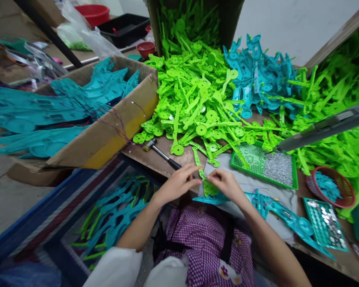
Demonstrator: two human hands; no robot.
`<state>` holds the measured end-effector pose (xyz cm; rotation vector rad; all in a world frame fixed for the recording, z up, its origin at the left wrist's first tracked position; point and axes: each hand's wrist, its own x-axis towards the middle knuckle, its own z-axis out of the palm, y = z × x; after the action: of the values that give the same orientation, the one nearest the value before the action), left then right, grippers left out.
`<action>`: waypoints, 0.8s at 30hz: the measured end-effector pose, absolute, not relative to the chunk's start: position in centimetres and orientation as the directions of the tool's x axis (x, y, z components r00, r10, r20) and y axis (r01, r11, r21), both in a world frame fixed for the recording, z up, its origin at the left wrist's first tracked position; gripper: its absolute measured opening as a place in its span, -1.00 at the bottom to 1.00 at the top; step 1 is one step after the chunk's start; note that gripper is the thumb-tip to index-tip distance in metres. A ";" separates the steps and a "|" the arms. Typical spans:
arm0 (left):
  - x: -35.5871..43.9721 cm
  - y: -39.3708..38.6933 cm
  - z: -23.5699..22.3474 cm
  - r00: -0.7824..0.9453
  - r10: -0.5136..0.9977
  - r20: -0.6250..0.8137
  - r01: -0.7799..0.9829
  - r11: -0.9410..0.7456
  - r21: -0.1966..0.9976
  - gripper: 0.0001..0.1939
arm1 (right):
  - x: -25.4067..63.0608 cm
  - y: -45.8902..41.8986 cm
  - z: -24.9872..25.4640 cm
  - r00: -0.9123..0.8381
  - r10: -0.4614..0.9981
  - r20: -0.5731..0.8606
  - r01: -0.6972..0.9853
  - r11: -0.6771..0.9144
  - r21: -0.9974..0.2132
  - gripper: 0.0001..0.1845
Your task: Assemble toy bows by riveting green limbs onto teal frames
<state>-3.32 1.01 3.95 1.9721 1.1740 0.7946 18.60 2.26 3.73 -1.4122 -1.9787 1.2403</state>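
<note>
Over the table's front edge, my left hand (pixel 184 181) has its fingertips closed against the narrow arm of a bright green plastic part (pixel 211 188). My right hand (pixel 226 184) pinches the same part from the other side; the exact contact is partly hidden by the fingers. Beneath that green part lies a blue plastic piece (pixel 212 199) with a pointed end. Another long blue plastic piece (pixel 290 215) with thin wires rests to the right, under my right forearm. A small hammer (pixel 163 154) lies just beyond my left hand.
A heap of green parts (pixel 194 103) spills from a box behind. Blue parts (pixel 254 75) pile beside it. A green tray (pixel 265 165) of small metal pieces, a red basket (pixel 330 186) and a teal tray (pixel 325 223) stand right. A cardboard box (pixel 107 135) sits left; a grey tool (pixel 326 125) juts in.
</note>
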 end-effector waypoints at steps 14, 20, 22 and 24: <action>-5.4 10.0 0.2 0.660 0.731 0.175 0.494 -0.597 0.632 -0.79 | 14.1 8.5 0.5 -0.254 0.959 -0.128 0.622 0.061 -0.781 -0.72; -5.6 10.5 -0.1 0.602 0.790 0.116 0.502 -0.487 0.715 -0.66 | 13.1 8.3 0.2 -0.204 0.969 -0.142 0.719 0.049 -0.694 -0.69; -5.8 10.9 -0.2 0.605 0.793 0.071 0.495 -0.445 0.747 -0.64 | 12.9 8.0 0.0 -0.174 0.976 -0.132 0.744 0.043 -0.667 -0.68; -5.9 11.2 -0.2 0.603 0.797 0.037 0.496 -0.411 0.765 -0.65 | 12.7 7.8 -0.2 -0.151 0.979 -0.136 0.765 0.028 -0.643 -0.67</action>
<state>-5.86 11.22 -0.25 2.0903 1.0168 0.5202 12.65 7.76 -0.20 -1.7763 -1.9684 0.8601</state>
